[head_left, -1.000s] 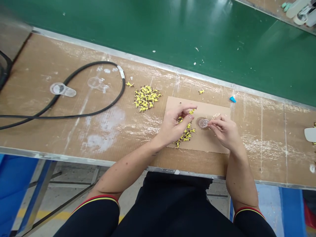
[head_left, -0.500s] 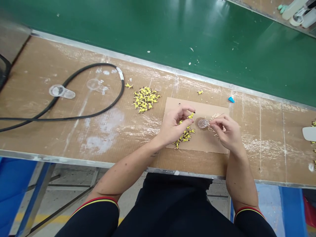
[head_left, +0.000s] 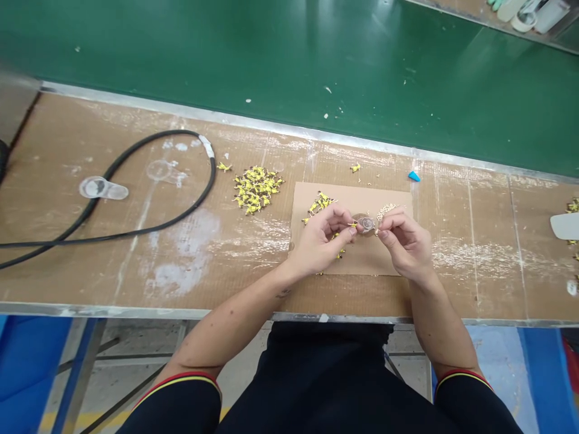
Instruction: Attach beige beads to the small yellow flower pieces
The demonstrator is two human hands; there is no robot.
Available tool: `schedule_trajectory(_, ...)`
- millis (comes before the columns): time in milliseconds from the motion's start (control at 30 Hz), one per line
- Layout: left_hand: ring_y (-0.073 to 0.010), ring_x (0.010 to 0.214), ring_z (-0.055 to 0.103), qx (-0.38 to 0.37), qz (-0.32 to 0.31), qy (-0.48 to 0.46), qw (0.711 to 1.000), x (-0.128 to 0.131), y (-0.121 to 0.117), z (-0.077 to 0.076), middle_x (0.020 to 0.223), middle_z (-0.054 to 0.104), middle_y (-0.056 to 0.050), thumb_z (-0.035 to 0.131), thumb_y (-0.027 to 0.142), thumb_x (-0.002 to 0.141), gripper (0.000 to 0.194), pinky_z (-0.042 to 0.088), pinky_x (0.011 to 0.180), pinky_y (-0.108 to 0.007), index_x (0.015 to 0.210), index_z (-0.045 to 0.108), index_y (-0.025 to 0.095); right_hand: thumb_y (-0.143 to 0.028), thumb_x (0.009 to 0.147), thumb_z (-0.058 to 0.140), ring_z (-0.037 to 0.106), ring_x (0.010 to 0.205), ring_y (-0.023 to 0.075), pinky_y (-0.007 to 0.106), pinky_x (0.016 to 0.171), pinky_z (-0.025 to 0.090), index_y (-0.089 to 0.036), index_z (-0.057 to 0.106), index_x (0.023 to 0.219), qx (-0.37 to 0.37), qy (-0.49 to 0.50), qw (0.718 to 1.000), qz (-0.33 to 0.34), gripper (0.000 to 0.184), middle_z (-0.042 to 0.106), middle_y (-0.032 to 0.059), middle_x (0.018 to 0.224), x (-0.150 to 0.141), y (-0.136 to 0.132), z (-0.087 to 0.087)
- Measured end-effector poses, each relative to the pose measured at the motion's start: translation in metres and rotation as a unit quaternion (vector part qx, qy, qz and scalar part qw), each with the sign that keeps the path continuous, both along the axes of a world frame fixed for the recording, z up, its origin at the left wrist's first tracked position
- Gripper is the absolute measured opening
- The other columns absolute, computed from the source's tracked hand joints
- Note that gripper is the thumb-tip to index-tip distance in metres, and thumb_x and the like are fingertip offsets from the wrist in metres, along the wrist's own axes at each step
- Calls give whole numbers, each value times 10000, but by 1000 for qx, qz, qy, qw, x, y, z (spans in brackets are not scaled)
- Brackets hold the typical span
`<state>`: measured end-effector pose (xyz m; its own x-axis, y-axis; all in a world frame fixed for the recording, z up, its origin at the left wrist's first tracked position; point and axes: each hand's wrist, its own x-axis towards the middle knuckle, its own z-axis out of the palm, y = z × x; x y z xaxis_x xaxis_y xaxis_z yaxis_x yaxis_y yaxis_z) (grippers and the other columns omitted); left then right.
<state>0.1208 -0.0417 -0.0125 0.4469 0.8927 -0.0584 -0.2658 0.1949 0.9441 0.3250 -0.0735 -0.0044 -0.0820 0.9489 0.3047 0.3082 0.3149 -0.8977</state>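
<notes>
My left hand (head_left: 322, 240) pinches a small yellow figure (head_left: 353, 225) between thumb and fingertips, at the left side of a small clear plastic cup (head_left: 367, 225). On the cup's other side, my right hand (head_left: 407, 246) is closed in a pinch. A tiny pale bit shows at its fingertips, too small to name. Behind the right fingers lies a heap of tiny beige pieces (head_left: 386, 210). Loose yellow figures (head_left: 320, 202) lie beyond and partly under my left hand. All of this rests on a flat cardboard sheet (head_left: 362, 259).
Left of the sheet is a bigger pile of yellow figures (head_left: 257, 189). A black cable (head_left: 212, 175) loops farther left, under a clear plastic scoop (head_left: 103, 188). A blue piece (head_left: 414, 176) sits behind the sheet. The green surface (head_left: 271, 66) runs along the back.
My left hand has lowered the yellow figure toward the clear cup, and its fingers have closed in. The right fingertips have drawn slightly closer to me. The whole view has shifted a little.
</notes>
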Motion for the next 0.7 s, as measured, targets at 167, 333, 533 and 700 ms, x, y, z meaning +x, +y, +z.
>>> schedule_trajectory(167, -129, 814, 747, 25, -22, -31, 999, 1, -4, 0, 965, 788, -67, 769, 367, 927, 243, 598, 775, -248, 1025, 654, 177, -230, 998, 648, 599, 804, 172, 332, 690, 502, -259, 663, 973, 10, 0, 999, 37, 42, 622, 26, 887, -7, -3, 2)
schedule_trajectory(333, -145, 846, 773, 30, -22, -47, 998, 3, -6, -2, 984, 787, -76, 749, 439, 946, 285, 645, 835, -276, 982, 695, 161, -209, 1000, 635, 612, 822, 164, 325, 699, 514, -253, 650, 969, 15, 16, 999, 47, 57, 602, 20, 893, -13, -4, 5)
schedule_trajectory(533, -166, 892, 775, 62, 15, -33, 997, 5, -8, -7, 1001, 783, -77, 748, 442, 945, 276, 663, 819, -283, 995, 743, 170, -198, 994, 631, 652, 975, 184, 377, 849, 571, -258, 653, 967, -1, 45, 998, 36, 70, 596, 47, 1046, -16, -6, 1)
schedule_trajectory(700, -178, 887, 785, 72, 41, -7, 997, 6, -10, -11, 1001, 815, -90, 788, 419, 910, 256, 661, 860, -313, 976, 785, 171, -203, 992, 629, 674, 1074, 220, 461, 975, 569, -263, 655, 971, -19, 54, 997, 43, 68, 628, 62, 1130, -16, -7, -3)
